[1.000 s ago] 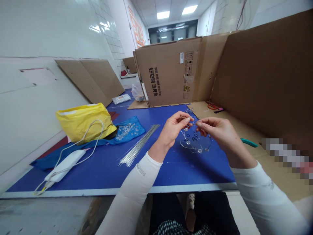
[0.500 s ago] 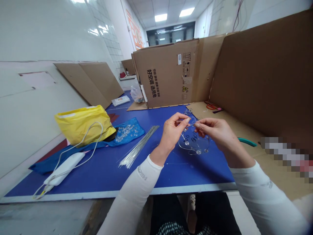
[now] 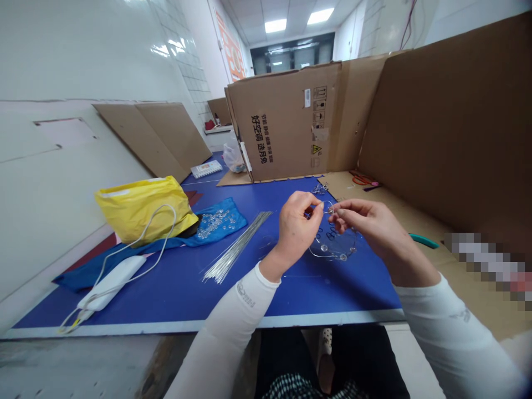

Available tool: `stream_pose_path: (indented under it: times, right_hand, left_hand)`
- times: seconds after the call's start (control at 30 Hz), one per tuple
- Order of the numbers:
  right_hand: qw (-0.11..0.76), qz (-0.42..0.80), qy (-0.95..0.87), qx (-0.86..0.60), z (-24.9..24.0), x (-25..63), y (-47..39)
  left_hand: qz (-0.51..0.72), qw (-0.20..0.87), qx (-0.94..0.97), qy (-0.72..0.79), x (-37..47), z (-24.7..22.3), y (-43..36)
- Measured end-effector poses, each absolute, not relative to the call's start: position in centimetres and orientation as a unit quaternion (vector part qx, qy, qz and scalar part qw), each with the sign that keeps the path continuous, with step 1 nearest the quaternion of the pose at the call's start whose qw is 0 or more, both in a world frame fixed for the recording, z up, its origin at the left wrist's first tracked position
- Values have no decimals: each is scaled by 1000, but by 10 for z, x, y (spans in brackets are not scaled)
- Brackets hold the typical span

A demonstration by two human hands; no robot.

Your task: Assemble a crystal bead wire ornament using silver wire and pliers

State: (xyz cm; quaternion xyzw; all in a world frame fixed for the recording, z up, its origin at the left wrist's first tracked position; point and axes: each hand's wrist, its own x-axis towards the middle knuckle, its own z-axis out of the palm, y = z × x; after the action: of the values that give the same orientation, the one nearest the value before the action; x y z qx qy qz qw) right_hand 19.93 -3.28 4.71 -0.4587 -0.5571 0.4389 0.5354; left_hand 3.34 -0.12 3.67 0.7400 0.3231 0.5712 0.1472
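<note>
A beaded wire ring (image 3: 343,257) with clear round beads hangs below my two hands, over the blue table. My left hand (image 3: 300,220) pinches thin silvery wire at the ring's top, thumb against forefinger. Close beside it, my right hand (image 3: 362,219) is also closed in a pinch on the wire, where a small knot of wire shows between the fingertips. Several dark loops (image 3: 332,231) show behind the ring on the table. To the left of my left hand lies a bundle of straight metal wires (image 3: 239,249).
Clear beads (image 3: 216,223) lie on a blue cloth (image 3: 236,213) by a yellow bag (image 3: 143,210). A white power strip (image 3: 110,285) with its cord is front left. Red-handled scissors (image 3: 363,180) and a teal handle (image 3: 424,240) rest on cardboard at right. A cardboard box (image 3: 286,127) stands behind.
My left hand has turned slightly, and the ring hanging under the hands has swung a little to the right. Both hands keep their pinch. The camera view has shifted slightly.
</note>
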Motion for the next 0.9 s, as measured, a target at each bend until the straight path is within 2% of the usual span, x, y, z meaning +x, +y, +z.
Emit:
stream_pose_path:
  times: [0.3, 0.63, 0.9]
  right_hand:
    - [529, 415, -558, -486, 50, 195, -34]
    - [535, 429, -566, -458, 47, 199, -28]
    - [525, 425, -573, -465, 49, 193, -26]
  left_hand:
    - [575, 100, 745, 323, 35, 38, -3]
    - [507, 339, 732, 303, 21, 54, -4]
    - [433, 332, 781, 304, 20, 54, -3]
